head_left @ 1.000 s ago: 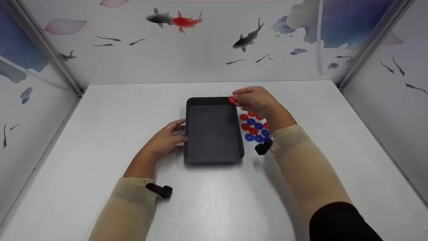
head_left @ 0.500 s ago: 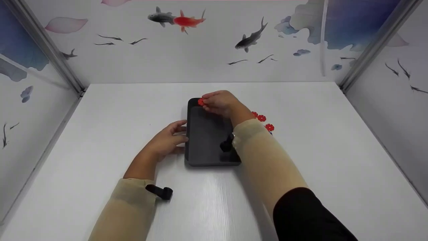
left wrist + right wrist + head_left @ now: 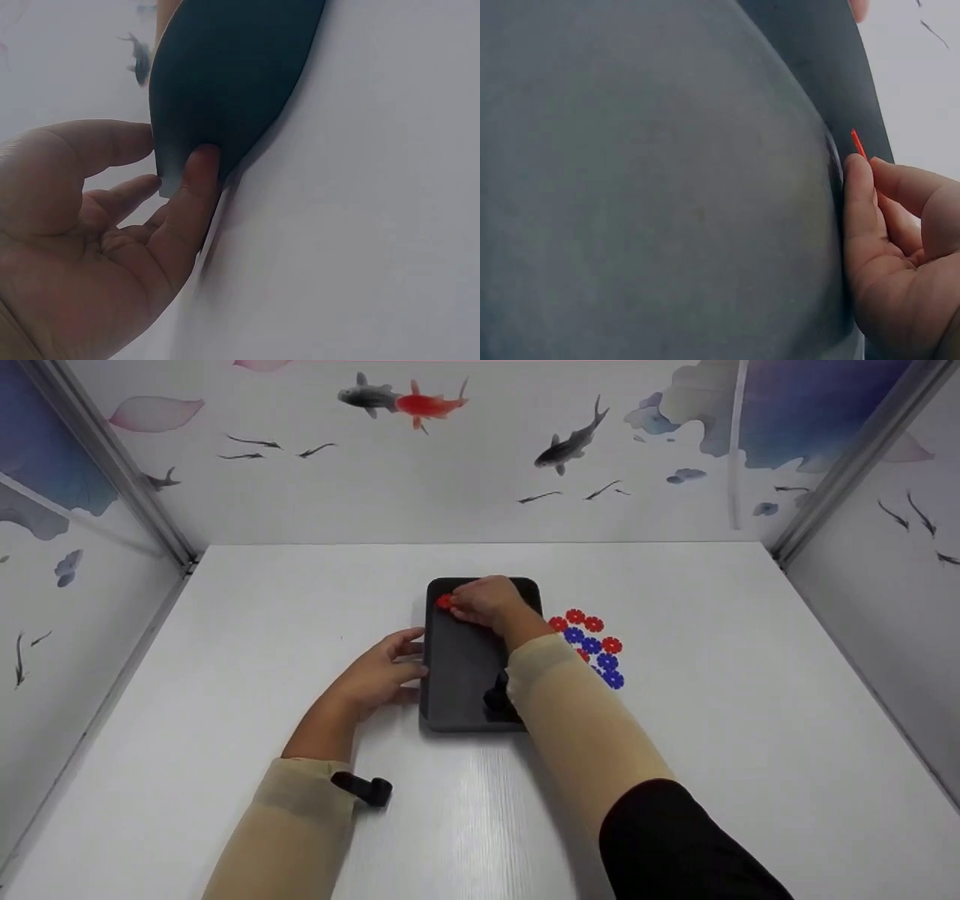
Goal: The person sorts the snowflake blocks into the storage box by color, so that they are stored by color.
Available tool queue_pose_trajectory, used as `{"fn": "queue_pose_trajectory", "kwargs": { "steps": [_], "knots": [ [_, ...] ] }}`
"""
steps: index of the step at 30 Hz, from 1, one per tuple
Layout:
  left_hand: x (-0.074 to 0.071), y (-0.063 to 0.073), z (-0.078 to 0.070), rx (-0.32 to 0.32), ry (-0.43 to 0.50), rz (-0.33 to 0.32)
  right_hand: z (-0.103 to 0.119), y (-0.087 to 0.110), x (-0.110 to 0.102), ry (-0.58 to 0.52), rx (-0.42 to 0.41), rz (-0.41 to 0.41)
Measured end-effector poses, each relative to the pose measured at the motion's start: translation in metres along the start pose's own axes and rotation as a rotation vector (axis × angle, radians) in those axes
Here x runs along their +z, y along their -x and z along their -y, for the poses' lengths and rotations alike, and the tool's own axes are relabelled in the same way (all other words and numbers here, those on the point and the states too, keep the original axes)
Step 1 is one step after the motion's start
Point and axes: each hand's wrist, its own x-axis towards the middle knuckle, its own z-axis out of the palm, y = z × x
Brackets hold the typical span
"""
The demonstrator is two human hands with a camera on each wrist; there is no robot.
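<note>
A dark grey rectangular tray (image 3: 459, 682) lies on the white table. Over its far left corner my right hand (image 3: 484, 601) pinches a red flower-shaped disc (image 3: 444, 601) between thumb and fingers. In the right wrist view this disc (image 3: 858, 142) appears edge-on, near the tray's inner wall. My left hand (image 3: 379, 675) rests against the tray's left outer side, its fingers fairly straight. The left wrist view has those fingertips (image 3: 201, 161) touching the tray wall (image 3: 225, 75). My right forearm covers part of the tray's right side.
To the right of the tray lie several red discs (image 3: 574, 616) and blue discs (image 3: 591, 645) in a loose cluster, some hidden by my right sleeve (image 3: 585, 705). White panels printed with fish (image 3: 574, 439) enclose the table at the back and both sides.
My right hand has carried the red disc leftward from the tray's far right corner, then lowered it at the far left corner. The left hand has stayed on the tray's side.
</note>
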Motion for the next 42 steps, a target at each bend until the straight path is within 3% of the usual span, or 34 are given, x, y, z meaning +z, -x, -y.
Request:
{"fn": "queue_pose_trajectory", "kwargs": {
  "steps": [18,29,36,42],
  "knots": [
    [0.000,-0.002,0.002,0.003,0.021,0.009,0.007,0.005,-0.005,0.092,0.002,0.015],
    [-0.002,0.001,0.002,0.003,0.010,-0.007,0.040,0.023,-0.012,-0.057,-0.091,0.127],
    [0.001,-0.001,0.002,-0.001,0.014,-0.010,0.063,0.052,-0.043,-0.037,-0.190,0.231],
    [0.000,-0.001,0.002,-0.003,-0.008,-0.025,0.057,0.076,-0.080,0.000,-0.239,0.225]
  ]
}}
